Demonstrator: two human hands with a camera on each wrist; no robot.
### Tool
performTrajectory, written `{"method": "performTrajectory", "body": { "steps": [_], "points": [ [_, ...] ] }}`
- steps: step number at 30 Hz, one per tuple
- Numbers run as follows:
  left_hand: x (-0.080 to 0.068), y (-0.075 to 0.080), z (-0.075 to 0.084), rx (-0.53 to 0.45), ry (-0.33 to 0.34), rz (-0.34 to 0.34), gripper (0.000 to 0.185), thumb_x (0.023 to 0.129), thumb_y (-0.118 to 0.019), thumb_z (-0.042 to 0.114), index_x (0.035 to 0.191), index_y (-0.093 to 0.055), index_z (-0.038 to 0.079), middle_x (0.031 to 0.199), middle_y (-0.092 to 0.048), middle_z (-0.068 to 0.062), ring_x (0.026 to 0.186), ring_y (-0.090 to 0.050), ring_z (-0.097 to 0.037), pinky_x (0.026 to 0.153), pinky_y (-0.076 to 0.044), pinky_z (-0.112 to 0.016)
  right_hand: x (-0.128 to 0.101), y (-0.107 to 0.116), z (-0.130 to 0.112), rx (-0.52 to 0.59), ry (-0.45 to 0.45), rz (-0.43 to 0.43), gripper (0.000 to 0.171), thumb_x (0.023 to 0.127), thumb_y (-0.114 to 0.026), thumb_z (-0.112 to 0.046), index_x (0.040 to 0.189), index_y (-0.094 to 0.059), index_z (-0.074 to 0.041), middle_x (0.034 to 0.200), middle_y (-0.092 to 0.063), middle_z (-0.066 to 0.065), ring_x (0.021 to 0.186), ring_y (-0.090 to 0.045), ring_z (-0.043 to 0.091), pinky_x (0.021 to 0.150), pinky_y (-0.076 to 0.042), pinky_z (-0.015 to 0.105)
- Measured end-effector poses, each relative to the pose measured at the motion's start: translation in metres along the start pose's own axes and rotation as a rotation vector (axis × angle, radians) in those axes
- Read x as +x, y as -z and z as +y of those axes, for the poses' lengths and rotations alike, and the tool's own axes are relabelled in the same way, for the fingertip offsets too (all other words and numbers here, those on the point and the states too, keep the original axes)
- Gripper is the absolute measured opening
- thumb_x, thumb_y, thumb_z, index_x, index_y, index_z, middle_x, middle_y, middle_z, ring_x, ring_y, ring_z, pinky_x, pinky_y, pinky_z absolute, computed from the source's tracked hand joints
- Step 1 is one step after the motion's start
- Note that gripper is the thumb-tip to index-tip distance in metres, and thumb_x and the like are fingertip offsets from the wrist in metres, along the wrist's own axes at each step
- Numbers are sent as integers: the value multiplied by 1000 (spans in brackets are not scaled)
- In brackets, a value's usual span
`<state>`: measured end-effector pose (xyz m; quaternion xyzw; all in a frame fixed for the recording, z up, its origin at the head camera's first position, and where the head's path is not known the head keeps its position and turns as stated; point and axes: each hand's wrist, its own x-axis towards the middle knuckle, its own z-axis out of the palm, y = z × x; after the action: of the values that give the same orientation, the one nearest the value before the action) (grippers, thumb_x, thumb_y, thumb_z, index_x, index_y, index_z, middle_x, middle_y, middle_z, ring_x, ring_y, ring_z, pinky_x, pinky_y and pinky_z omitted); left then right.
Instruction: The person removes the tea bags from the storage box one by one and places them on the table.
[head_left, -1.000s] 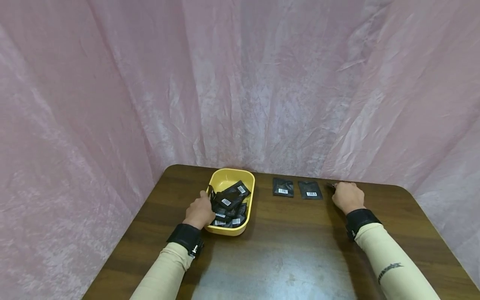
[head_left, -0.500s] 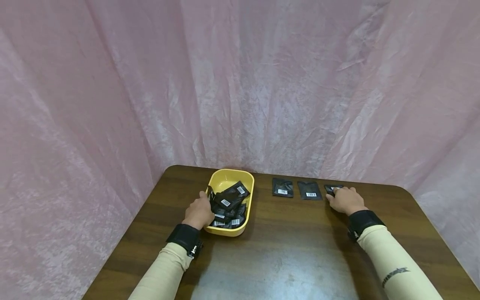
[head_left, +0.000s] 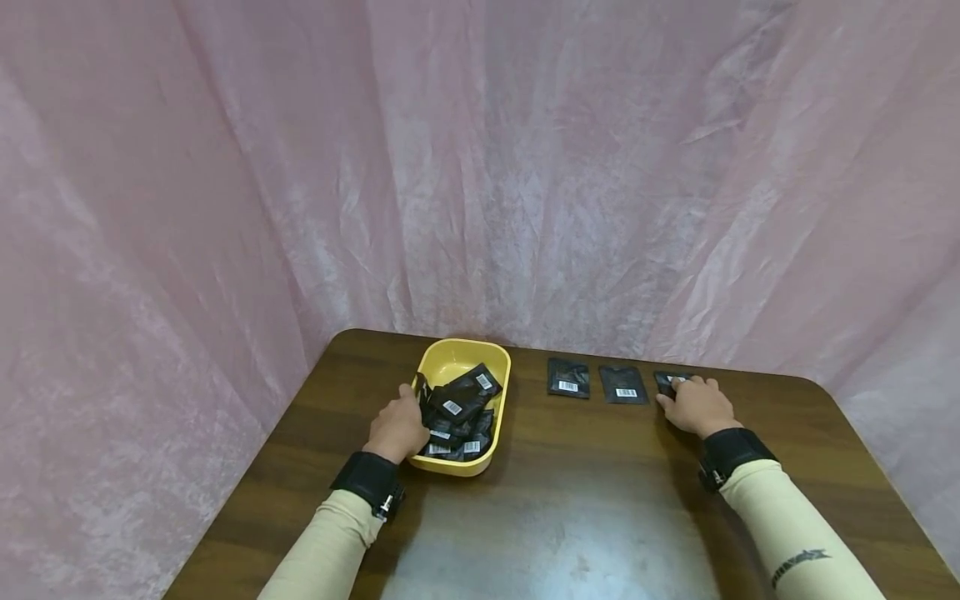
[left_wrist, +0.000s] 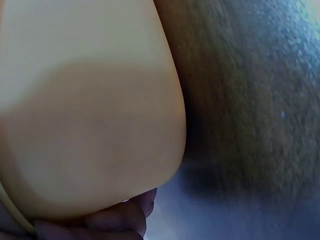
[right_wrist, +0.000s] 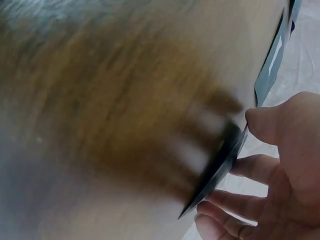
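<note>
My left hand (head_left: 397, 427) grips the left wall of a yellow plastic bin (head_left: 454, 468). In the left wrist view the bin's smooth wall (left_wrist: 95, 135) fills much of the picture, with curled fingers (left_wrist: 117, 220) at its lower edge. Inside lie several black sachets (head_left: 461, 398) with white barcode labels. At the far right my right hand (head_left: 701, 407) touches another black sachet (head_left: 666, 381), partly hidden by the fingers. The right wrist view shows loosely spread fingertips resting along that sachet (right_wrist: 212, 177).
Two black sachets, one left (head_left: 567, 377) and one right (head_left: 623, 385), lie flat in a row between the bin and my right hand. The brown wooden table (head_left: 570, 492) ends at a pink curtain (head_left: 525, 192) behind.
My right hand has drawn back slightly toward me and its fingers have spread, so the third sachet now shows on the table. My left hand stays on the bin.
</note>
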<state>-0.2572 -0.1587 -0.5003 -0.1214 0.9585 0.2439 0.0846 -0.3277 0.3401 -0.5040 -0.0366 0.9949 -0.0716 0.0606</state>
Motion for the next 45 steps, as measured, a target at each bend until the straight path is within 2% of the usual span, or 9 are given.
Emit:
{"method": "performTrajectory", "body": {
  "steps": [10,13,16,21,25,33,36,40,45],
  "points": [
    [-11,-1,7,-17,6,20,64,87,-81,14,135,-42,2,114,-68,-24,94,-67,-36,84,-54,-54,-12,9,2,-1,6,4,68,107,-56,-39,151,-47,13,138,-55,43,112,-50,54,87,-51,63],
    [-14,-3,8,5,3,23,62,86,-81,14,134,-42,3,113,-69,-23,94,-68,-37,83,-55,-55,-15,10,2,-9,22,9,70,108,-55,-38,150,-46,16,139,-55,44,116,-50,56,95,-46,62],
    [-16,-4,10,25,-4,23,61,86,-81,15,132,-43,3,111,-70,-23,95,-69,-37,83,-55,-54,-18,15,-6,-1,24,63,68,107,-54,-39,147,-49,17,139,-55,45,125,-49,61,103,-44,67],
    [-17,-1,14,35,-16,44,58,86,-81,14,129,-44,3,109,-70,-23,95,-70,-38,83,-55,-55,-19,28,-44,27,85,179,63,107,-56,-39,141,-57,14,136,-59,44,129,-50,62,107,-44,70],
    [-18,0,15,44,-15,43,57,86,-81,13,128,-44,3,109,-71,-23,96,-71,-39,84,-55,-56,-19,33,-84,14,194,242,61,107,-58,-36,145,-56,11,141,-60,40,136,-52,57,119,-37,66],
    [-19,-2,12,39,1,37,59,86,-82,14,129,-43,3,108,-70,-22,94,-69,-37,84,-55,-54,-16,31,-159,43,408,308,58,103,-68,-36,147,-60,2,147,-62,30,139,-56,48,119,-42,62],
    [-18,-1,13,44,-2,38,58,86,-82,13,129,-44,3,109,-70,-22,95,-70,-37,84,-55,-55,-12,31,-182,51,503,289,61,102,-71,-37,151,-58,-3,153,-59,26,144,-54,45,120,-41,61],
    [-18,-1,16,51,-7,37,56,87,-80,13,129,-44,3,111,-71,-22,98,-70,-39,85,-55,-55,-9,29,-207,75,611,190,66,102,-72,-36,157,-52,-8,162,-50,24,152,-46,44,124,-38,61],
    [-20,0,18,50,-18,39,56,87,-80,12,129,-45,2,111,-71,-23,99,-71,-40,85,-55,-56,-5,19,-228,81,693,73,66,103,-70,-35,159,-49,-10,167,-44,24,157,-41,44,127,-35,60]
  ]
}}
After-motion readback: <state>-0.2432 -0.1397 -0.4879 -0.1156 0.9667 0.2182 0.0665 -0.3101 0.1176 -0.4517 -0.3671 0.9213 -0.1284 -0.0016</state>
